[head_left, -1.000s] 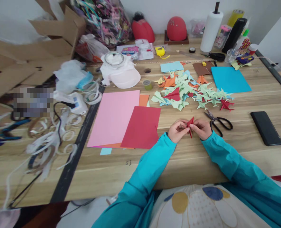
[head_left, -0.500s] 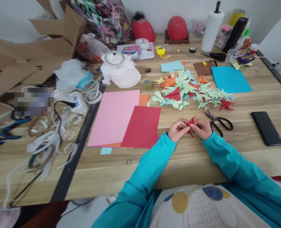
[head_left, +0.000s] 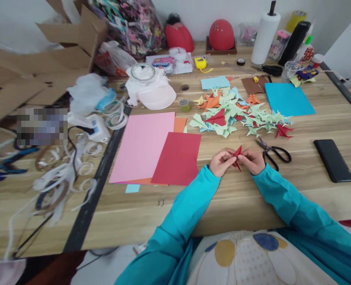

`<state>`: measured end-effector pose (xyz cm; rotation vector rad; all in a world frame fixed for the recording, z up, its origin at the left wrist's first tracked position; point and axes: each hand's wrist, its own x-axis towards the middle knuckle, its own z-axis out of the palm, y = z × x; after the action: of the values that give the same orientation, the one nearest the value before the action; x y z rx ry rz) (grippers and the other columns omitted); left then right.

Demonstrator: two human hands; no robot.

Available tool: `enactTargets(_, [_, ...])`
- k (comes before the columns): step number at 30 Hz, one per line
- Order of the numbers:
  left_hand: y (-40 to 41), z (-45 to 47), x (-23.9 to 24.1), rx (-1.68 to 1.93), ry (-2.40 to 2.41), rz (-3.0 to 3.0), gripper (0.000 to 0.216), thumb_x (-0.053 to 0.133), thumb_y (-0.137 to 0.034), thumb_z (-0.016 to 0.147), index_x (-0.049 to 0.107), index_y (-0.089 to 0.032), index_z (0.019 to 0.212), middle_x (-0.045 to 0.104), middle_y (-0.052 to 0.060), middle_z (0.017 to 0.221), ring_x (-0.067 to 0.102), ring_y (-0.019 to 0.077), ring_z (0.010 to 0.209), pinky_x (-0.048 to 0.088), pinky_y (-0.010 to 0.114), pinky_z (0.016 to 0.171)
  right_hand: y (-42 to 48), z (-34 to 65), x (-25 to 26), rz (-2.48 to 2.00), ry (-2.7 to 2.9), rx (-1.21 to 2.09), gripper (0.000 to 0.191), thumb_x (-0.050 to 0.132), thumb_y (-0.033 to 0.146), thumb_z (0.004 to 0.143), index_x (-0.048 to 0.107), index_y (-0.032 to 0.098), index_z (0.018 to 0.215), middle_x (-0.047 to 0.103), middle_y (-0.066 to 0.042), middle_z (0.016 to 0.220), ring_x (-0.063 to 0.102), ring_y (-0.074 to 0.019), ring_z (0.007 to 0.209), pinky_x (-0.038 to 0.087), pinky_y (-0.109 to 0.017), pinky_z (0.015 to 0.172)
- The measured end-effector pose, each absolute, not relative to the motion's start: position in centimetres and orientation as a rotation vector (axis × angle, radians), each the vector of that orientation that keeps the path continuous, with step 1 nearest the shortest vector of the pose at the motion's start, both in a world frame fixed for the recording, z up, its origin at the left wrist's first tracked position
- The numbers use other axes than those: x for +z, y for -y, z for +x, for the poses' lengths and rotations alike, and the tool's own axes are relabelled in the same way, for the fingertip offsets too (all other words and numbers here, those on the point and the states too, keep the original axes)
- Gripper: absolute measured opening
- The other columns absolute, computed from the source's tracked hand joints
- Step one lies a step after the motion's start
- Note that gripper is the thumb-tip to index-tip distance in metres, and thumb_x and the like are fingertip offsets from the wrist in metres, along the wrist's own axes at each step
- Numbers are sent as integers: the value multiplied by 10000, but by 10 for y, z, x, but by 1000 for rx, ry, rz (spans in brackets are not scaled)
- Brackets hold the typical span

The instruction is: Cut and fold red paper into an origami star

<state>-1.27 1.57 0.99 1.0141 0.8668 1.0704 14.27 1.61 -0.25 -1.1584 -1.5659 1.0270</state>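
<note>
**Both hands pinch a small red fold above the counter**

We see the left hand [head_left: 221,162] and the right hand [head_left: 254,161] meeting over the near middle of the wooden counter [head_left: 237,202], with a small red folded paper [head_left: 238,155] between them. Each grip is narrow: the fingertips of both hands close on the piece from either side, the left on its left edge and the right on its right edge.

The fold is slim and pointed at both ends. Its long axis runs roughly away from us, from the near edge of the counter toward the far one. The upper tip points away, toward the pile of folded paper shapes [head_left: 237,113], and the lower tip points back at the body. We cannot tell whether the lower tip touches the wood.

Black scissors [head_left: 273,152] lie just beside the right hand, handles to the right. Farther right, well apart, lies a dark phone [head_left: 333,160]. To the left of the left hand, a red sheet [head_left: 178,158] overlaps a pink sheet [head_left: 142,146]. A blue sheet [head_left: 287,99] lies flat just to the right of the pile.
</note>
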Motion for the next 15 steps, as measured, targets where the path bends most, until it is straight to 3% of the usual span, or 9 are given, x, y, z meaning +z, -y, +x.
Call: enactTargets(15, [-16, -12, 8, 1062, -870, 995, 302, 680, -346, 634, 504, -102, 603, 574, 79, 924, 580, 98, 631, 549, 242, 501, -15, 143, -1, -1152, 1588, 1011, 257, 577, 402, 758, 575, 161, 670, 572, -10, 570, 496, -96, 487, 399, -222, 445])
